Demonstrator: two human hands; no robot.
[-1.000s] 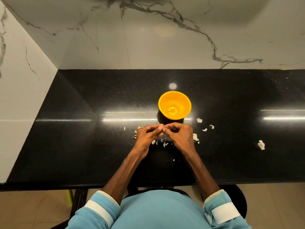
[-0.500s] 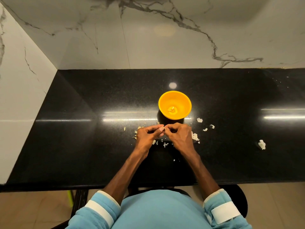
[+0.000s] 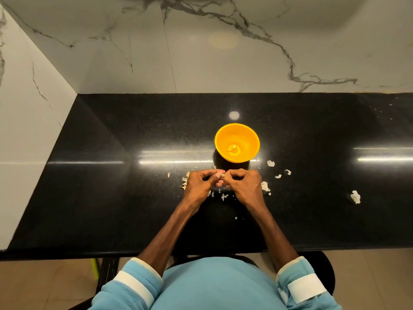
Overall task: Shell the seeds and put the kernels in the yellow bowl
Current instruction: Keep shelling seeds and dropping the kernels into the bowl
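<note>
Seed (image 3: 223,175), one, between two hands (image 3: 201,185) (image 3: 244,185)

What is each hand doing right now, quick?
Left hand: closed, pinching a small seed.
Right hand: closed, pinching the same seed.

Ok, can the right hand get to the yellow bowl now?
Probably yes: the yellow bowl stands open just beyond the right hand, nothing between them; it shares a pinched seed with the left hand.
</note>
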